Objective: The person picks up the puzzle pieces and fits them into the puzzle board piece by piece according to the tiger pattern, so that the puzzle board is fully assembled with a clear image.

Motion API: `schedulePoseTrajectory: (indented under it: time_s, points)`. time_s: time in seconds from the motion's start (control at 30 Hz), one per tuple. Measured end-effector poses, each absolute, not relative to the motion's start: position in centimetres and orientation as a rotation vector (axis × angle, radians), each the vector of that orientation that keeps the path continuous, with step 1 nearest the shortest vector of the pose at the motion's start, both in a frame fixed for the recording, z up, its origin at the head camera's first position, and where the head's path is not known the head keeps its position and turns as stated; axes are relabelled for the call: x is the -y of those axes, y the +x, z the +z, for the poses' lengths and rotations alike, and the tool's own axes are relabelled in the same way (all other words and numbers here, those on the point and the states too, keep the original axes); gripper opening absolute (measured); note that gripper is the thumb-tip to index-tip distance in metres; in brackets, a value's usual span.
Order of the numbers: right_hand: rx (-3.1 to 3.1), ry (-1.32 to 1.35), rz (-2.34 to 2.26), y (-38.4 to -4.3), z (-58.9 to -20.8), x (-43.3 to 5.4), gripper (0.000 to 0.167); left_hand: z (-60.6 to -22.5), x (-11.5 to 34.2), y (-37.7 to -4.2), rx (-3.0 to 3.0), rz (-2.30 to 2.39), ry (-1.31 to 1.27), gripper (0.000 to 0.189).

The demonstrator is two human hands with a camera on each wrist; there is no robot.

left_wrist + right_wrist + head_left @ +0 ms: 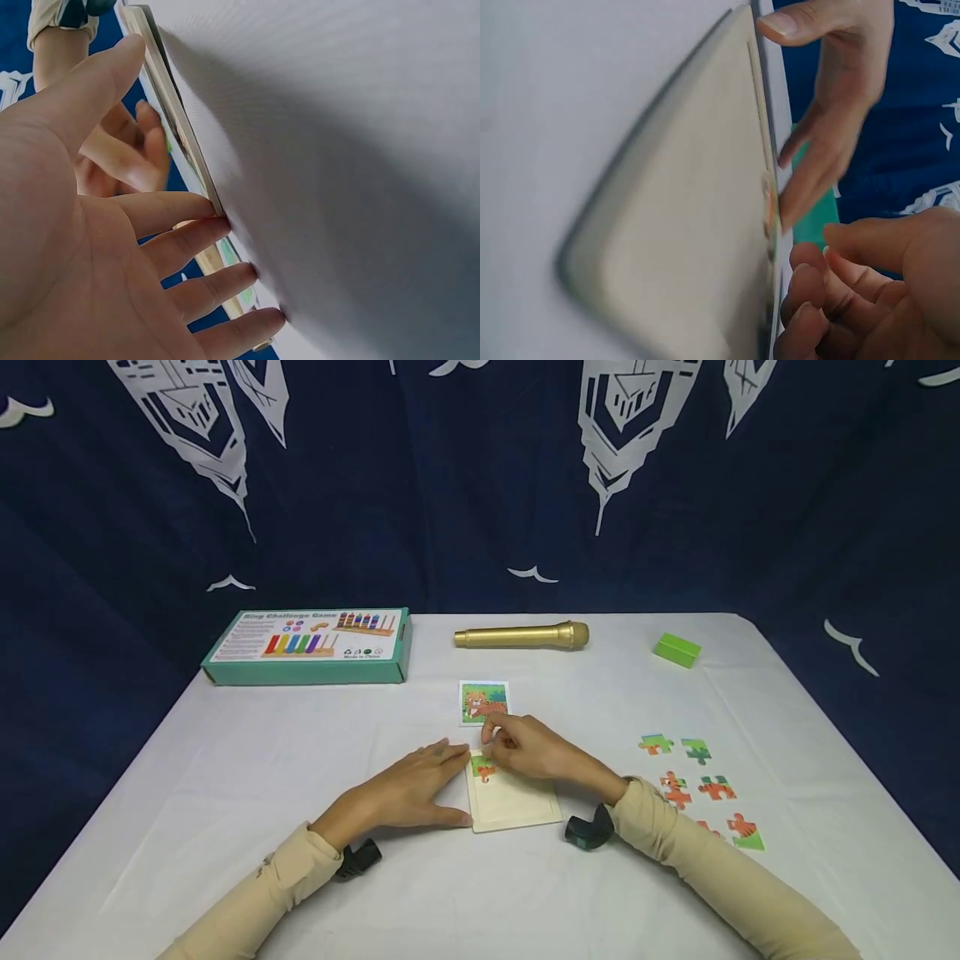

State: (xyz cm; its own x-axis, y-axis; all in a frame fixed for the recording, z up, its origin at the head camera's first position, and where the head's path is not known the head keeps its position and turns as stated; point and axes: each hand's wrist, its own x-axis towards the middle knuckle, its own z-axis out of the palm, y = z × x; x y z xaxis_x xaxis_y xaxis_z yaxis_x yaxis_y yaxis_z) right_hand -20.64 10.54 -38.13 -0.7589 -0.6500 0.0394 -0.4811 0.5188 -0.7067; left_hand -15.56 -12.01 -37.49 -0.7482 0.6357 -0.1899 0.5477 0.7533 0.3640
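A pale puzzle tray (pixel 516 806) lies flat on the white table. One tiger puzzle piece (pixel 483 768) sits in its upper left corner. My left hand (pixel 412 787) rests along the tray's left edge, fingers extended and thumb near the lower corner. Above the tray's top edge is my right hand (pixel 528 745), its fingers bent and the thumb close to the index finger. In the right wrist view, the right fingertips (pixel 804 271) hover beside the board, and I cannot see whether a piece is between them. The right hand hides the tray's upper right part. A tiger picture card (pixel 483 700) lies just beyond.
Several loose puzzle pieces (pixel 717 787) lie to the right, partly behind the right sleeve (pixel 697 860). Along the back are a green game box (pixel 303 672), a gold microphone (pixel 517 637) and a small green block (pixel 677 650). A dark blue curtain (pixel 420 485) hangs behind the table.
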Motion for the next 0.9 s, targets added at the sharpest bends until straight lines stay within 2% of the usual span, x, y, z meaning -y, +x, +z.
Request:
schedulePoseTrajectory:
  time_s: [0.3, 0.67, 0.9]
  points:
    - [-2.761, -0.943, -1.073, -20.4, -36.9, -17.8, 0.015, -37.4, 12.0, -15.4, -2.649, 0.428, 0.928, 0.088]
    - [-2.973, -0.728, -0.742, -19.3, -37.2, -27.9, 0.034, -37.4, 12.1, -15.4, -2.642, 0.446, 0.913, 0.087]
    - [-2.913, -0.553, -0.707, -18.9, -37.8, -31.9, 0.038, -37.6, 12.0, -15.4, -2.637, 0.452, 0.914, 0.086]
